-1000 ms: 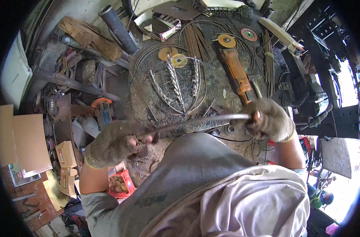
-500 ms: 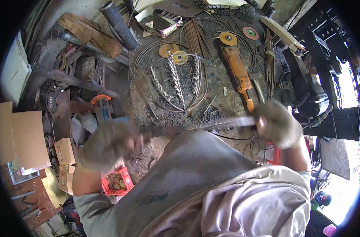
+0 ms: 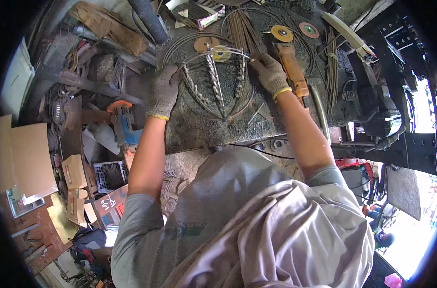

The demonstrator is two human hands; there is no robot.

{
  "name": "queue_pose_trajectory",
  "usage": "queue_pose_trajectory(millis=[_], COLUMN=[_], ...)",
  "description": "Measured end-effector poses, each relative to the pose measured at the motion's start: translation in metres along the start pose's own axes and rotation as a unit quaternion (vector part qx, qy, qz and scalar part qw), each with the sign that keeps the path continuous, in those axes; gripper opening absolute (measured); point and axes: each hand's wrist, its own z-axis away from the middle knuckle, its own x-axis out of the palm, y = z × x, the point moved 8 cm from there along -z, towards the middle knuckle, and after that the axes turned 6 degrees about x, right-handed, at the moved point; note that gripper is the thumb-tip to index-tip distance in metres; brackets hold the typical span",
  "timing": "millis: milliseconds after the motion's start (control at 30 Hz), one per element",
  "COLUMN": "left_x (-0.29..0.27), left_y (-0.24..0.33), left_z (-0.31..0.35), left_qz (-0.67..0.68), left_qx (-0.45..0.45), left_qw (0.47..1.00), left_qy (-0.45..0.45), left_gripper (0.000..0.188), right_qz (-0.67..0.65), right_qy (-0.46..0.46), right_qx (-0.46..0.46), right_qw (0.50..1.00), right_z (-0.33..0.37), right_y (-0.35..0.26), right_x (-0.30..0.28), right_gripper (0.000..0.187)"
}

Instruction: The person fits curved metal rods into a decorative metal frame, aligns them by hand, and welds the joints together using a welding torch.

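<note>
Both arms (image 3: 307, 134) stretched forward — gloved left hand (image 3: 164, 92) and right hand (image 3: 270, 73) well apart, fingers bent.

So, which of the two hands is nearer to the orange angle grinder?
The right. The right hand is close beside the orange angle grinder, on its left; the left hand is farther off, beyond the pronged metal piece.

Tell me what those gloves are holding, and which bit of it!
A thin, curved metal rod, held at both ends: the left hand has its left end and the right hand pinches its right end.
</note>
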Motion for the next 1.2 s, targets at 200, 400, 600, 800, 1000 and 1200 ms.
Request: queue_pose_trajectory(millis=[200,400,600,800,1000,1200], left_x=[0.004,0.009,0.009,0.006,0.003,-0.014], left_y=[-0.002,-0.009,-0.010,-0.003,-0.008,-0.039], left_z=[0.009,0.010,0.013,0.009,0.018,0.028], left_qz=[0.000,-0.032,-0.044,-0.027,-0.061,-0.028], left_qx=[-0.038,-0.061,-0.016,0.007,-0.013,-0.008], left_qw=[0.999,0.997,0.999,1.000,0.997,0.998], left_qy=[-0.011,-0.034,-0.005,0.004,-0.040,-0.060], left_gripper=[0.030,0.034,0.034,0.033,0.032,0.033], right_qz=[-0.020,-0.029,-0.057,-0.037,-0.060,-0.034], right_qy=[0.017,0.029,0.027,0.039,0.026,0.046], right_qx=[-0.030,-0.045,-0.081,-0.074,-0.101,-0.109], right_qw=[0.999,0.998,0.995,0.996,0.993,0.992], right_z=[0.002,0.005,0.004,0.001,-0.004,-0.004], right_y=[-0.006,-0.019,-0.013,-0.007,0.004,0.003], right_x=[-0.001,-0.002,0.000,0.002,0.007,0.004], right_gripper=[0.036,0.034,0.032,0.035,0.033,0.028])
